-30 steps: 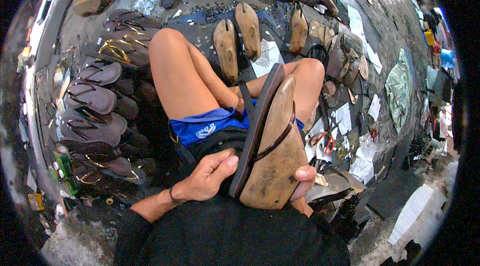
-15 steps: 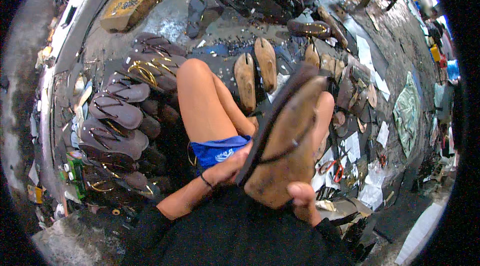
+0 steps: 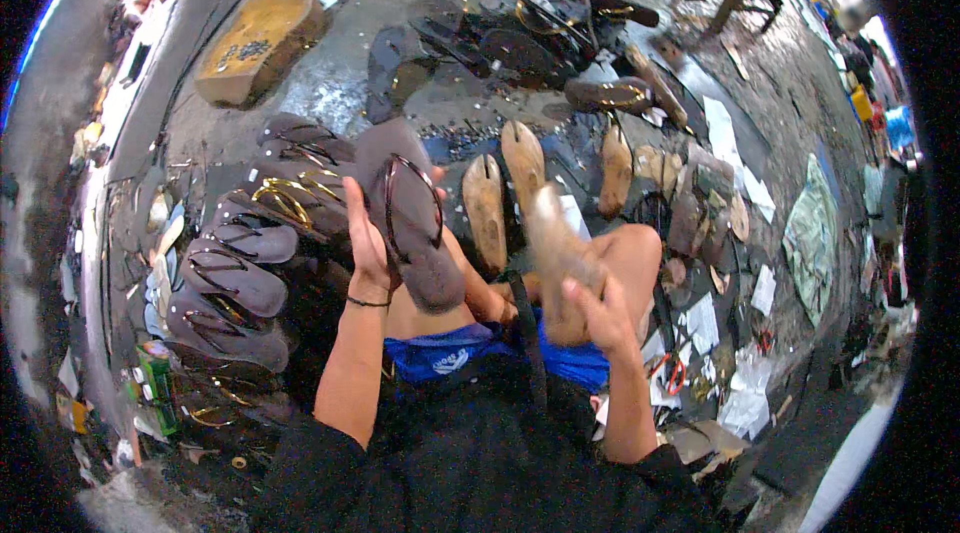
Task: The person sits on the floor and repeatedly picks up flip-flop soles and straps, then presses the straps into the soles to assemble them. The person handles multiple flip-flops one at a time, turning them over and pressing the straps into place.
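Observation:
Raised above my lap, my left hand [image 3: 367,251] holds a dark brown flip-flop [image 3: 425,271] from beneath and by its edges. The sandal tilts with its toe end up, and its shiny dark thong strap faces me. Some of my left fingers are hidden behind it, with fingertips showing past its right edge. My right hand [image 3: 605,318] grips a wooden foot-shaped last [image 3: 558,258], blurred by motion, over my right thigh. Beyond my knees stand other wooden lasts with slotted toes, such as one last [image 3: 485,213] and another last [image 3: 617,173].
Finished-looking flip-flops [image 3: 235,278] form a row at my left. A wooden block [image 3: 250,48] bearing small dark bits lies far left. More dark sandals [image 3: 520,48] are heaped ahead. Red-handled scissors [image 3: 672,373], paper scraps [image 3: 705,323] and a green cloth [image 3: 812,243] lie at right.
The flip-flop and the last, together before, are now apart. My left hand has lifted the flip-flop to the left, while my right hand holds the last on the right.

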Demonstrator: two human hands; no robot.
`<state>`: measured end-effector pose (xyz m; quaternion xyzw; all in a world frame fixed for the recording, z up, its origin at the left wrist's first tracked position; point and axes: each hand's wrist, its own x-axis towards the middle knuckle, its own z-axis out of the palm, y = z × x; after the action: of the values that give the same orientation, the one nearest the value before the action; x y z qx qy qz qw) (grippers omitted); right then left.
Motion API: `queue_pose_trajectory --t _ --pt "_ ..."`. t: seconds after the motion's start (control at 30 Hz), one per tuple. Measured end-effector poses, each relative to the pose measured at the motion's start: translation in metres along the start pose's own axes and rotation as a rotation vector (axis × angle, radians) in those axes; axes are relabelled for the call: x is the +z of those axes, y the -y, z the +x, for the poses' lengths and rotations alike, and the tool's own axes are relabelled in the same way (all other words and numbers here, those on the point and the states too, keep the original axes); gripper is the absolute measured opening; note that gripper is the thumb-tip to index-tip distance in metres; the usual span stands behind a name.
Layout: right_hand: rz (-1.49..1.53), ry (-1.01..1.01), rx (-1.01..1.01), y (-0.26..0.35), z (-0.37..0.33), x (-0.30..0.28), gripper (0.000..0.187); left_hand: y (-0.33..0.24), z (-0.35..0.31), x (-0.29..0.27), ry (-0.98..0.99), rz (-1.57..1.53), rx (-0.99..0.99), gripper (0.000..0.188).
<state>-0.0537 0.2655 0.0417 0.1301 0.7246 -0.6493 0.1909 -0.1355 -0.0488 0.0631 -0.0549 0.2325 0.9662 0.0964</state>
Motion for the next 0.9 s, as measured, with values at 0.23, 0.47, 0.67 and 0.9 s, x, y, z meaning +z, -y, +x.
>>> queue_pose_trajectory --t 0.23,0.47,0.67,0.9 --pt "-0.858 -0.608 -0.201 -0.007 0.178 0.015 0.063 0.02 -0.015 -0.011 -0.016 -0.077 -0.193 0.085" --pt "-0.986 -0.479 -0.709 0.021 0.369 0.072 0.027 0.041 -0.063 -0.072 -0.375 -0.087 -0.343 0.1" --pt "-1.24 -0.563 -0.755 0.012 0.459 0.092 0.034 0.034 -0.059 -0.051 -0.272 0.076 -0.353 0.104" --pt "-1.111 -0.613 -0.955 0.019 0.476 0.089 0.012 0.034 -0.053 -0.069 -0.219 -0.154 -0.47 0.106"
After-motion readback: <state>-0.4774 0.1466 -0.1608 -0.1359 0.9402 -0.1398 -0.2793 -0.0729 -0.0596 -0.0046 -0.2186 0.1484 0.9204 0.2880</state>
